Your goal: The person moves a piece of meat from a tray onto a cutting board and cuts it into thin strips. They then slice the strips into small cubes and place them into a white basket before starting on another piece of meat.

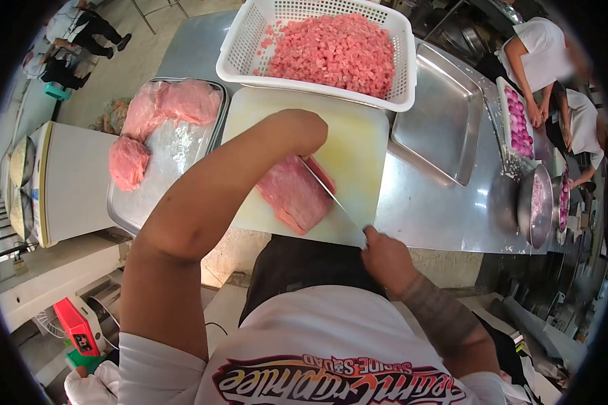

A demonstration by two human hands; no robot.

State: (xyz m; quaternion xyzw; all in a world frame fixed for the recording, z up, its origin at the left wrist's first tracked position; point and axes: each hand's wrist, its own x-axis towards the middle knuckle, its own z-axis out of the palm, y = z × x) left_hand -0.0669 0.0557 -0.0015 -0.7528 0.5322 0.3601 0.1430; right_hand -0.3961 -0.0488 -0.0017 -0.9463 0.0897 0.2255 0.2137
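A slab of raw pink meat (294,196) lies on a pale yellow cutting board (355,145) in front of me. My left hand (302,130) is bent over the far end of the slab, pressing down on it. My right hand (384,254) grips the handle of a long knife (333,198) at the board's near edge. The blade runs diagonally up into the top of the slab, just under my left hand.
A white basket (243,47) of diced pink meat stands behind the board. A metal tray (162,165) with three raw meat pieces lies left. An empty steel tray (439,121) sits right. People work at bowls and a tray of purple onions (518,121) farther right.
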